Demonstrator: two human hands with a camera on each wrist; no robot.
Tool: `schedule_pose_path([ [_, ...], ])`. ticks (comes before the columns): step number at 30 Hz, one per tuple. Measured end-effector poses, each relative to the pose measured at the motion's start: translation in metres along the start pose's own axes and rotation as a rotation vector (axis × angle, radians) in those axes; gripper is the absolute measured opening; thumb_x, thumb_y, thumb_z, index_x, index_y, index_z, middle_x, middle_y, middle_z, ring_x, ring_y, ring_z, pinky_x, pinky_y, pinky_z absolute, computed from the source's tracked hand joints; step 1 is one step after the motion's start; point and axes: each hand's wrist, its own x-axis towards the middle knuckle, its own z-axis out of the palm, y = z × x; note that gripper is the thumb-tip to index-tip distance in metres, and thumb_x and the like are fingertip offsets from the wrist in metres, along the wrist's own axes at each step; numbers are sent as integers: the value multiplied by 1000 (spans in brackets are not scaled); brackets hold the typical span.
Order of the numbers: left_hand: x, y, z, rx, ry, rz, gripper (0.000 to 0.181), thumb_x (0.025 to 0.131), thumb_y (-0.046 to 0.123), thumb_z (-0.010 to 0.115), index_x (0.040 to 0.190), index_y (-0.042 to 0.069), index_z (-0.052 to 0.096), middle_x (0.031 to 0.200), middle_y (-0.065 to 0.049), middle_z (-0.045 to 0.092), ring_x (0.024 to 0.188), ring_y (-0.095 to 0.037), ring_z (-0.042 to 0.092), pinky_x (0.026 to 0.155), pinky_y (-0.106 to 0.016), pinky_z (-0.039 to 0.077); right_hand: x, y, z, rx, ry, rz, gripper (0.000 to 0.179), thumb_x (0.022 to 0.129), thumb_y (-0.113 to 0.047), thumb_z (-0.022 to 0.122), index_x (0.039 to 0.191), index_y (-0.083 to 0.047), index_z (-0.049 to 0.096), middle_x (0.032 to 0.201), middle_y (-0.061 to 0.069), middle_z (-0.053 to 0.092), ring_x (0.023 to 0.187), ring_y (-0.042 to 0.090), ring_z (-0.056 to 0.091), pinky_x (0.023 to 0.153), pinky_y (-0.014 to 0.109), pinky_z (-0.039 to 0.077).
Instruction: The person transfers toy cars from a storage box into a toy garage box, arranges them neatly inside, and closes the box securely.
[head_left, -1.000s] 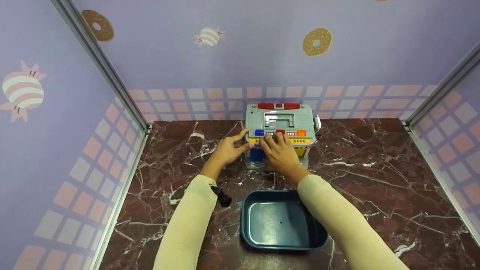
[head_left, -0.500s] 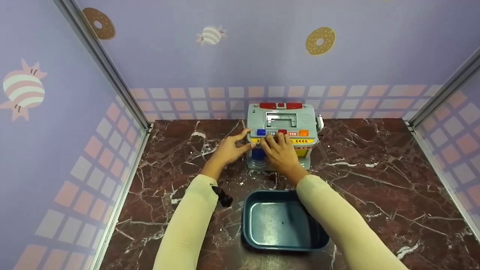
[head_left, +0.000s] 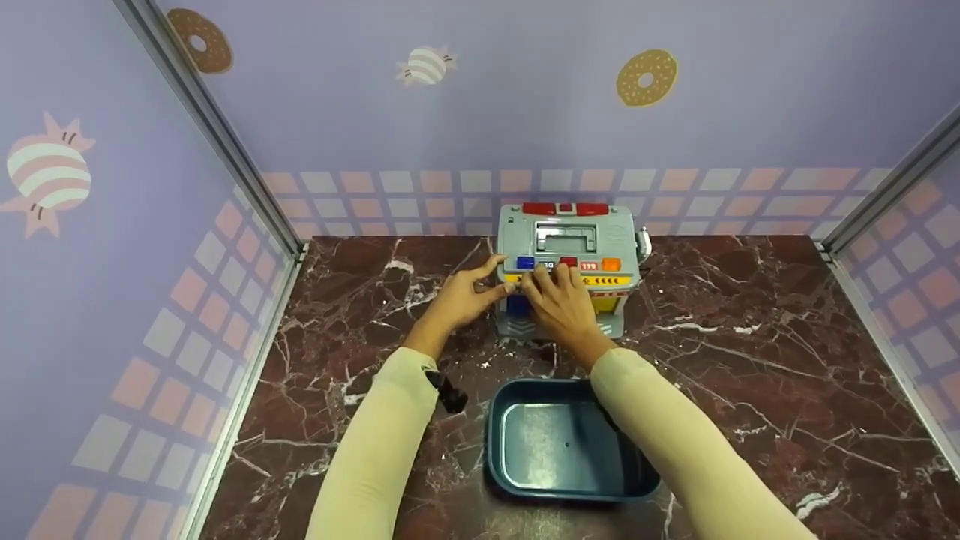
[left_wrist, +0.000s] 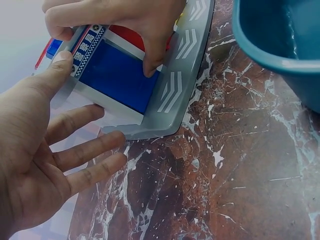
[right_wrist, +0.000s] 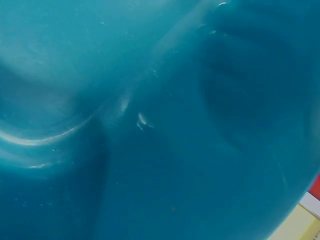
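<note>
A grey toy police station (head_left: 511, 240) stands upright near the back wall, with red bars on its roof, blue, red and orange buttons, and a yellow arrow strip. My left hand (head_left: 459, 301) holds its left front roof corner, index finger on top and thumb at the front edge. The other fingers of that hand spread apart below, as the left wrist view shows. My right hand (head_left: 561, 306) grips the middle of the roof's front edge, fingers curled over it close to the red button (head_left: 568, 262). Its thumb lies in front of the blue door (left_wrist: 115, 77).
A dark blue plastic basin (head_left: 498, 484) sits on the marbled table (head_left: 750, 390) in front of the toy, partly under the right sleeve. A white part (head_left: 643, 244) sticks out at the toy's right side. Patterned walls (head_left: 525, 127) enclose the back and sides.
The whole head view has shifted slightly, so the toy and basin appear a little further right. Both hands keep the same hold on the toy.
</note>
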Motion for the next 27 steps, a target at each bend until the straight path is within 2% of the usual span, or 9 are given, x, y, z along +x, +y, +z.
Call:
schedule_pose_path([
  [2,0,0,0,-8,-1,2,69,104,59,72,167,37,51,162,-22,57,141,-46,65,124,-57,47,0,0,0,-4,4,4,70,88,-44,88,141,-17,51,134,10,53,113,38,51,94,47,49],
  [6,-1,2,0,-12,1,-1,69,104,58,72,167,37,51,157,-24,61,136,-43,70,121,-57,50,1,-1,1,-6,36,19,62,92,-40,84,139,-17,52,133,10,54,111,37,50,93,46,49],
  [12,-2,3,0,-1,16,-4,69,104,58,73,166,38,51,161,-22,57,138,-43,68,122,-57,50,2,-3,4,2,90,36,54,95,-36,80,137,-16,51,131,10,54,109,37,50,90,46,48],
  [15,-3,4,0,-8,14,-14,69,103,59,73,166,40,51,159,-23,59,132,-40,72,120,-56,52,2,-4,3,4,99,42,51,96,-34,79,135,-16,51,130,11,54,108,37,50,89,46,48],
  [17,-2,5,0,-11,18,-16,68,103,59,73,165,40,52,157,-24,61,129,-40,74,119,-56,53,3,-4,3,7,96,49,50,97,-32,78,135,-15,51,130,11,53,108,38,50,89,46,48],
  [22,-2,5,0,-28,12,-9,68,103,58,74,165,40,52,161,-23,58,133,-42,71,121,-57,51,3,-3,1,16,56,63,52,97,-32,79,136,-16,50,132,11,52,110,37,49,91,46,49],
  [27,-2,1,-3,-29,-6,-20,69,104,57,73,166,37,51,164,-20,55,136,-41,70,123,-57,48,3,-6,-1,84,9,70,49,99,-29,77,139,-16,51,136,12,53,113,39,49,96,50,50],
])
